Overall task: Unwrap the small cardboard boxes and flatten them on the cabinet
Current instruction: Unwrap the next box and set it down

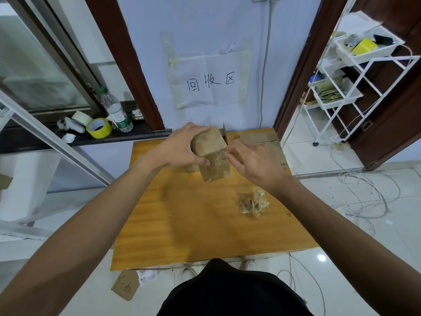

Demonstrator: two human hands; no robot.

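Note:
A small brown cardboard box is held up above the far part of the wooden cabinet top. Clear tape runs down its near face. My left hand grips the box from the left, thumb on the taped front. My right hand is at the box's right edge, its fingertips pinching the tape there. Behind the box an opened box flap sticks up. Flattened cardboard lies at the far right of the cabinet.
A crumpled wad of peeled tape lies on the cabinet's right side. Tape rolls and a water bottle stand on the dark sill at left. A white wire rack stands at right. Cables trail over the floor.

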